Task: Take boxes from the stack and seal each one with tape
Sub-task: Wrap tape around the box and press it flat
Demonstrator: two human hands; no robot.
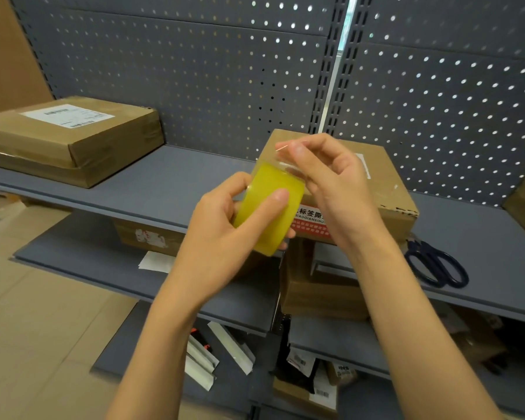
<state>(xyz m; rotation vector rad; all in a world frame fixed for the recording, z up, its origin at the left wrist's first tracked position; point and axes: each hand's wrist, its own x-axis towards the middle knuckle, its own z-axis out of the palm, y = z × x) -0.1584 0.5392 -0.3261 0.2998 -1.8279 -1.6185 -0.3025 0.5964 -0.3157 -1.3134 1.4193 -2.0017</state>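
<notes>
— What are the hands doing?

— The left hand (225, 225) grips a yellowish roll of tape (269, 207), thumb lying across its outer face and fingers curled round behind it. The right hand (325, 180) sits just above and to the right of the roll, thumb and forefinger pinching the loose end of the tape (281, 156), a clear strip peeled a little way up off the roll.

— And the box to be sealed?

— Directly behind the hands, on the grey shelf (164, 180): a brown cardboard box (385, 189) with a red-and-white label (311, 221) on its near side (partly hidden by the right wrist). The roll is held in front of the box's near left corner; whether it touches the cardboard, I cannot tell.

— Anything else around?

— Dark-handled scissors (437, 265) lie on the shelf to the right of the box. Far left on the same shelf is a flat taped parcel (73, 140) with a white shipping label, resting on another flat box. Behind everything stands a grey pegboard panel (194, 71). Lower shelves hold more cartons (322, 289) and some white packets (200, 356).
</notes>
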